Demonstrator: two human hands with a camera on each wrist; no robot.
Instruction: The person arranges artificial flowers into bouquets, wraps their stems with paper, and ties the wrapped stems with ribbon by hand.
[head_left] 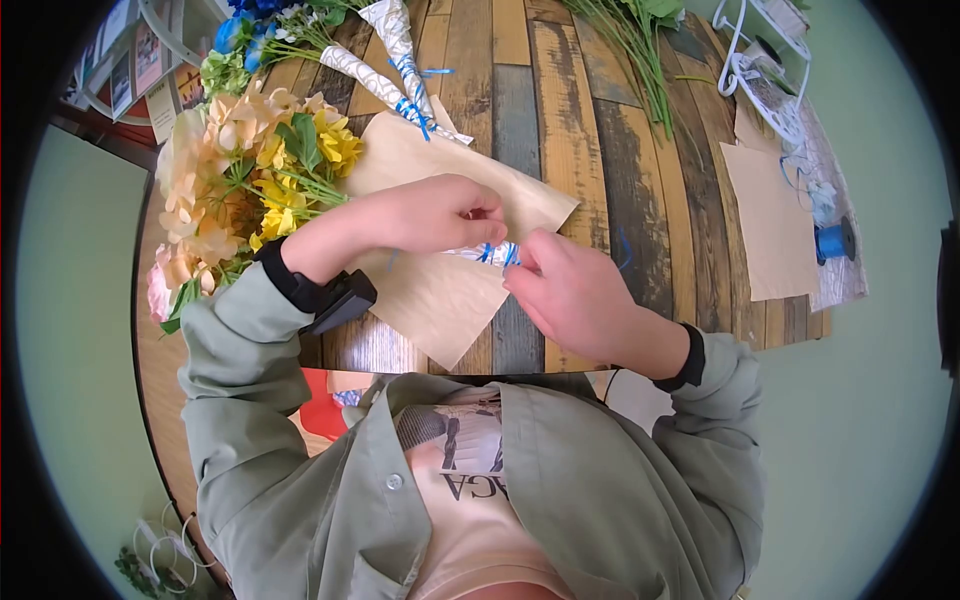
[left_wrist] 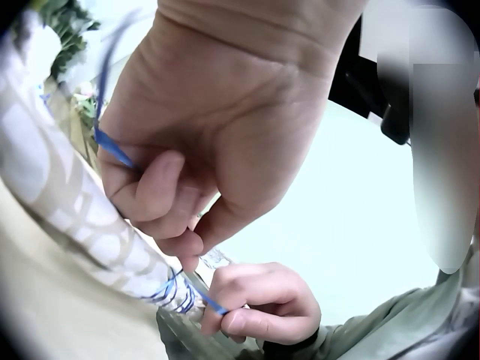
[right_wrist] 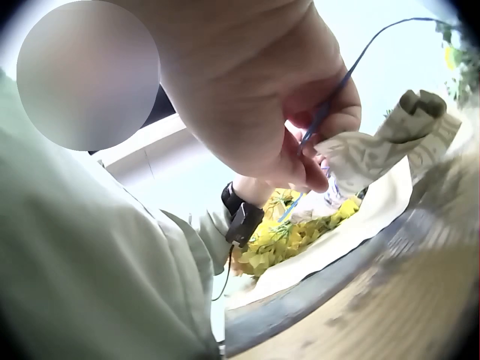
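Between the two hands lies a patterned paper wrap (left_wrist: pixel 97 232), rolled into a narrow bundle, with blue ribbon (left_wrist: pixel 178 294) wound several times around its thin end. My left hand (head_left: pixel 435 215) is over the bundle, fingers curled, and pinches one length of the ribbon; a loose tail of it rises past the knuckles in the left wrist view. Opposite it, my right hand (head_left: pixel 575 295) pinches another length of blue ribbon (right_wrist: pixel 327 111) between thumb and fingers, close to the bound part. Beneath both hands, a sheet of tan kraft paper (head_left: pixel 440 310) is spread on the table.
Peach flowers (head_left: pixel 190 220) and yellow flowers (head_left: pixel 338 148) lie at the left. Two wrapped cones (head_left: pixel 370 80) tied with blue ribbon are at the back. Green stems (head_left: pixel 645 75), a white wire rack (head_left: pixel 765 75), paper (head_left: pixel 775 235) and a blue ribbon spool (head_left: pixel 832 242) occupy the right side.
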